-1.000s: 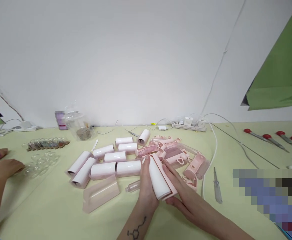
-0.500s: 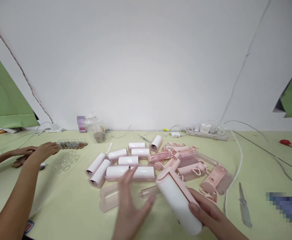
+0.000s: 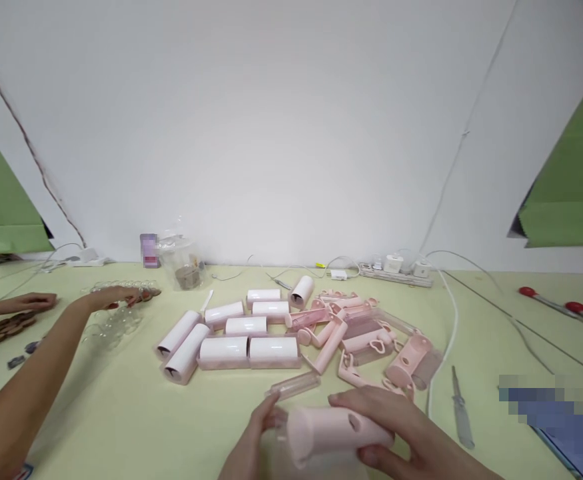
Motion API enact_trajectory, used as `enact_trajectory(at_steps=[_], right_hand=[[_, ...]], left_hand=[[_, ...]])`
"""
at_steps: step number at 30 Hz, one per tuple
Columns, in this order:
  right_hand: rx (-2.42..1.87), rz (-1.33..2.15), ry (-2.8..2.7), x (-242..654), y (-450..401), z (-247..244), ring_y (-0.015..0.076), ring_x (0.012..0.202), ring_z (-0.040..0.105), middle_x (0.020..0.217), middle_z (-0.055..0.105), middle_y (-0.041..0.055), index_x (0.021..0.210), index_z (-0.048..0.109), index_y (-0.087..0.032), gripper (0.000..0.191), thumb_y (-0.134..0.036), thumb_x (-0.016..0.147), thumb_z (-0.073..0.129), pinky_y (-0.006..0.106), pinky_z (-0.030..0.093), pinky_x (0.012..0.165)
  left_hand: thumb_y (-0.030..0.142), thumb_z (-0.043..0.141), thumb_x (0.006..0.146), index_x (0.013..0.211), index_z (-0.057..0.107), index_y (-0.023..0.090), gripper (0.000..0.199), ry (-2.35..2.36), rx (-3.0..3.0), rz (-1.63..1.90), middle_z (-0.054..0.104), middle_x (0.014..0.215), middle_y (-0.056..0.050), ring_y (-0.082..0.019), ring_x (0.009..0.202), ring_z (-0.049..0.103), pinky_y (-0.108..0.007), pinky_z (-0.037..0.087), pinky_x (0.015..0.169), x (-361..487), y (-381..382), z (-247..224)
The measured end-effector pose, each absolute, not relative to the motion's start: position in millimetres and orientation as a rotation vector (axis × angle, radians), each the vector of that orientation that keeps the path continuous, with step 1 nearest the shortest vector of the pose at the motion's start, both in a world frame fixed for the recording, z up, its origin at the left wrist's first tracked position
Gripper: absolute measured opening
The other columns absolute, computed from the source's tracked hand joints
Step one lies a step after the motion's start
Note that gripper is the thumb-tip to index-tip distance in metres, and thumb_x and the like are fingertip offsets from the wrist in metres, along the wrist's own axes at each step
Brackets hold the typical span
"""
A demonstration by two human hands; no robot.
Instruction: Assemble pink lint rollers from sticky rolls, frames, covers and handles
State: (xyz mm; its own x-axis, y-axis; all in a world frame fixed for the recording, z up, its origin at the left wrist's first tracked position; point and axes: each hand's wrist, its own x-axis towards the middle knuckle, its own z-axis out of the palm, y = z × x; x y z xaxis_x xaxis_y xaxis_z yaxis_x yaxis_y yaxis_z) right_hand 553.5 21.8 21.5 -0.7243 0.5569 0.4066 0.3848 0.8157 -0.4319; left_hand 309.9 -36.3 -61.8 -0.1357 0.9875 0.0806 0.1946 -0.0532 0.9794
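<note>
My right hand (image 3: 401, 427) is wrapped round a pink plastic holder (image 3: 331, 430) near the table's front edge. My left hand (image 3: 256, 437) grips a clear cover (image 3: 282, 443) at the holder's left end. Just beyond my hands lies a clear tube (image 3: 295, 385). Several white rolls (image 3: 224, 348) in clear-pink covers lie in a group to the left. Pink plastic parts (image 3: 331, 343) are heaped to the right of the rolls.
At the left, another person's arm (image 3: 46, 363) reaches over clear round pieces (image 3: 114, 323) near brown discs (image 3: 8, 328). A screwdriver (image 3: 462, 413), white cable (image 3: 452, 320), power strip (image 3: 396, 275) and red-handled tools (image 3: 576, 308) lie right. A plastic tub (image 3: 184, 267) stands behind.
My right hand has turned and lowered the holder, so its pink side now shows. My left hand has closed on the clear cover, which has left the table. The view has shifted right.
</note>
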Motion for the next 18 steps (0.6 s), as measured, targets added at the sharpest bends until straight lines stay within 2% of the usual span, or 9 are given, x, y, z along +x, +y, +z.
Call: enact_trajectory(at_steps=[2,4,8,14,18], right_hand=[[-0.714,0.347,-2.539,554.2,23.8,26.0,0.0233,0.1,0.058,0.11,0.062,0.0071,0.119,0.05,-0.025,0.038,-0.028,0.081,0.054,0.032,0.05,0.08],[-0.832,0.316,-2.567,557.5,27.0,25.6,0.0246,0.099,0.057,0.11,0.062,0.0098,0.118,0.052,-0.023,0.036,-0.032,0.083,0.05,0.035,0.049,0.08],[-1.045,0.382,-2.554,566.4,28.1,17.8,0.0255,0.1,0.055,0.112,0.059,0.011,0.119,0.052,-0.023,0.037,-0.036,0.085,0.047,0.038,0.047,0.082],[-1.044,0.571,-2.581,564.2,12.4,8.4,0.0241,0.101,0.053,0.113,0.055,0.0088,0.124,0.046,-0.031,0.04,-0.033,0.084,0.048,0.036,0.047,0.081],[-1.098,0.612,-2.564,565.8,17.3,14.7,0.0271,0.117,0.04,0.126,0.043,0.0091,0.127,0.041,-0.033,0.048,-0.04,0.081,0.052,0.042,0.04,0.092]], left_hand=[[0.025,0.072,0.053,0.124,0.039,0.022,0.079,1.389,1.466,1.189,0.057,0.107,-0.009,-0.029,0.104,0.05,-0.042,0.035,0.094,329.3,-17.8,-48.9],[0.021,0.07,0.056,0.127,0.034,0.021,0.08,1.367,1.619,1.042,0.054,0.114,-0.009,-0.027,0.109,0.047,-0.041,0.034,0.096,338.7,-2.3,-38.6],[0.029,0.075,0.053,0.124,0.036,0.021,0.081,1.322,1.859,0.882,0.049,0.122,-0.009,-0.027,0.111,0.043,-0.041,0.033,0.096,339.2,11.3,-39.7],[0.033,0.08,0.046,0.122,0.036,0.022,0.088,1.213,2.05,0.815,0.055,0.107,-0.006,-0.026,0.1,0.05,-0.04,0.04,0.089,334.9,6.6,-48.6],[0.035,0.071,0.062,0.122,0.039,0.025,0.068,1.107,2.171,0.823,0.052,0.114,-0.007,-0.023,0.104,0.048,-0.038,0.04,0.09,332.4,5.9,-42.8]])
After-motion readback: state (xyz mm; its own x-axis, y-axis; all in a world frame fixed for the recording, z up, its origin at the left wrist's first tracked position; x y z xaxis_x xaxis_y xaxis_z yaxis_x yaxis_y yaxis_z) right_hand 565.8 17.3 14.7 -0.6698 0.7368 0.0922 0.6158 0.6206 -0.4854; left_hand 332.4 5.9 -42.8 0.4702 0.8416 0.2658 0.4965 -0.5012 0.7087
